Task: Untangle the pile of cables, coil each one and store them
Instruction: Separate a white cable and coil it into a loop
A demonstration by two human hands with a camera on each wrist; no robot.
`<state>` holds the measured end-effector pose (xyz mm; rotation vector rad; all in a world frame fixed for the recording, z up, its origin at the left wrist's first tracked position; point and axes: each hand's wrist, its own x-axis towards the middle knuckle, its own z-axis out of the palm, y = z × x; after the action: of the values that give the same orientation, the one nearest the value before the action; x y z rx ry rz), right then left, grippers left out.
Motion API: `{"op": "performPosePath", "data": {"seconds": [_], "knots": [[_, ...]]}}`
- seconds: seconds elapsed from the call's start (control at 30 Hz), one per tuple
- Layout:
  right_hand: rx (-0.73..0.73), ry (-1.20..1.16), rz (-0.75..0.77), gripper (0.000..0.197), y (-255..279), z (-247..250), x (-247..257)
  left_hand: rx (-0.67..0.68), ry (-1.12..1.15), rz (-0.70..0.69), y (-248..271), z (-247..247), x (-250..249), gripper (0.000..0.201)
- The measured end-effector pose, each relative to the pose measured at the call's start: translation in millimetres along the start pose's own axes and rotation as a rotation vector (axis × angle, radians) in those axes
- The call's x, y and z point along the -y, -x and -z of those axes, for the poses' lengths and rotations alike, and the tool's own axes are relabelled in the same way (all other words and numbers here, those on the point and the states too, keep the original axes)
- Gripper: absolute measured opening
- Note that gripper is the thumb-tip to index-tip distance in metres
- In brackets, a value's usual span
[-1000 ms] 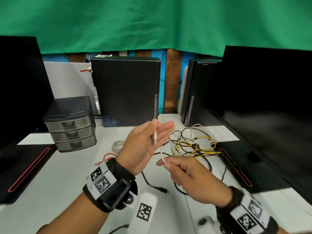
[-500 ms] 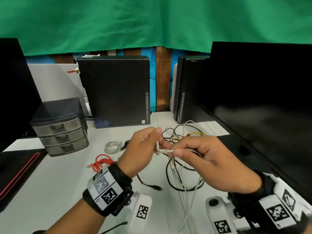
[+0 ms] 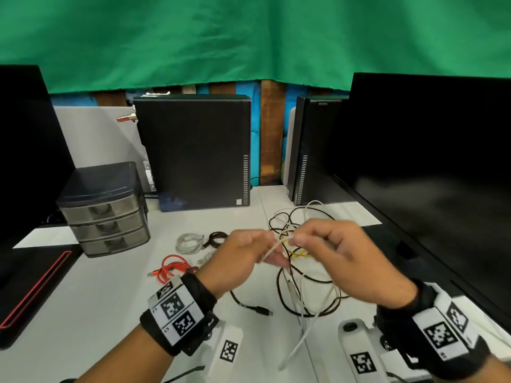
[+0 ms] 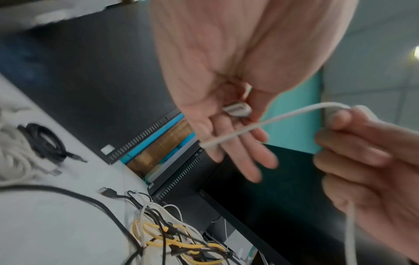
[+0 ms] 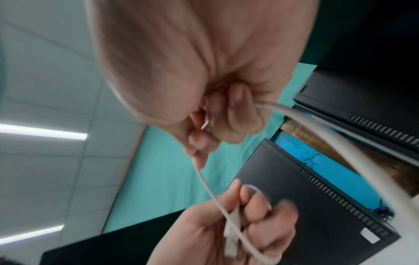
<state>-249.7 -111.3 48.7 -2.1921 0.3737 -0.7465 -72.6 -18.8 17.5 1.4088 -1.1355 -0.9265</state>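
White cable (image 3: 272,251) between hands (both pinching).

Before me, a white desk (image 3: 91,294). Far centre, a black desktop computer case (image 3: 193,150) stands upright; a second case (image 3: 312,150) stands to its right. My right is filled by a dark monitor (image 3: 431,167). Far left, a grey three-drawer organiser (image 3: 103,210). A green cloth (image 3: 249,37) hangs behind.

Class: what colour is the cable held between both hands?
White cable; clearest in the left wrist view.
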Motion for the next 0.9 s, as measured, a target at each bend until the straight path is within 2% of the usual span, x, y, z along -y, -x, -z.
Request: {"op": "performPosePath", "data": {"seconds": [0.07,0.13,0.2,0.3,0.33,0.4,0.47,0.53,0.63,0.73,0.8,0.83,0.9], "knots": [[-0.212,-0.027,-0.022,0.018,-8.3,7.2,-17.0,0.139,0.118,0.023,6.7,-3.9,-2.8,0.036],[-0.291,-0.041,-0.064,0.015,-12.6,7.5,-31.6,0.162,0.359,-0.002,11.7,-7.0,-12.0,0.037],[-0.166,-0.002,-0.122,0.019,-9.7,-3.2,-38.1,0.097,0.552,-0.072,13.2,-8.2,-24.8,0.036],[0.213,0.047,-0.168,0.022,2.1,-35.4,-26.4,-0.066,0.648,-0.183,7.4,1.5,-32.6,0.034],[0.317,0.051,-0.154,0.023,5.7,-43.1,-19.6,-0.116,0.57,-0.206,4.3,6.8,-29.6,0.033],[0.425,0.072,-0.093,0.027,10.3,-46.0,-5.3,-0.236,0.22,-0.212,0.5,15.9,-19.5,0.028],[0.424,0.093,-0.037,0.025,11.2,-34.8,9.4,-0.281,-0.112,-0.205,0.3,21.0,-11.2,0.031],[0.371,0.13,-0.011,0.023,11.7,-20.1,17.3,-0.272,-0.207,-0.203,0.6,24.6,-11.8,0.035],[0.236,0.2,0.04,0.021,11.8,-1.8,16.0,-0.176,-0.248,-0.193,2.7,30.3,-15.6,0.032],[0.112,0.199,0.106,0.022,9.6,10.1,12.5,0.022,-0.422,-0.164,8.3,22.9,-11.3,0.036],[0.055,0.15,0.127,0.022,7.7,14.1,12.5,0.184,-0.439,-0.141,14.7,8.9,-11.1,0.038],[0.012,0.121,0.132,0.022,6.6,15.7,11.0,0.269,-0.355,-0.132,18.9,0.6,-14.0,0.038],[-0.095,0.068,0.128,0.022,3.0,19.6,6.6,0.351,0.004,-0.129,24.9,-8.1,-22.3,0.037]]}}
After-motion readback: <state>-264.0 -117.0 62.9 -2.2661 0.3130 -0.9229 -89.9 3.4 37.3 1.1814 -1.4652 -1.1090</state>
